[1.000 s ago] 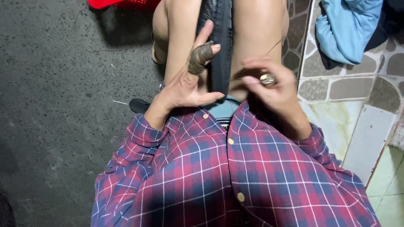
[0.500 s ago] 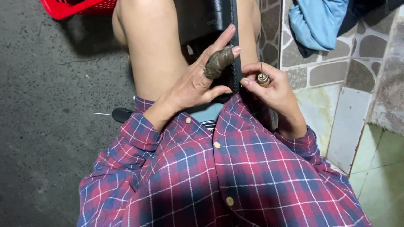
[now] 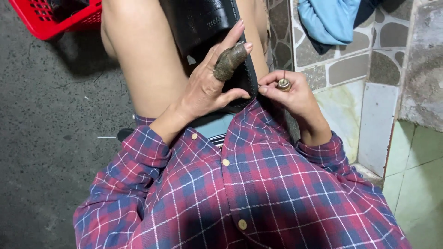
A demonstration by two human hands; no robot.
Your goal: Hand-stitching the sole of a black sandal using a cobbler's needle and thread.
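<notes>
A black leather shoe piece [image 3: 203, 23] rests between my bare knees. My left hand [image 3: 210, 85] presses against its stitched edge, fingers spread, with a brown leather guard [image 3: 229, 61] wrapped over one finger. My right hand [image 3: 290, 94] sits just right of that edge, its fingers pinched around a small awl with a brass collar [image 3: 284, 84]. The awl's tip is hidden behind the fingers. Both sleeves are red and blue plaid.
A red plastic basket [image 3: 44, 23] stands at the top left on the dark concrete floor. A blue cloth [image 3: 330, 20] lies on a stone-patterned step at the top right. Pale green tiles [image 3: 415, 184] run along the right.
The view has shifted and drawn closer. My right hand has moved in against the black piece's edge, beside my left thumb. My left hand stays on the piece.
</notes>
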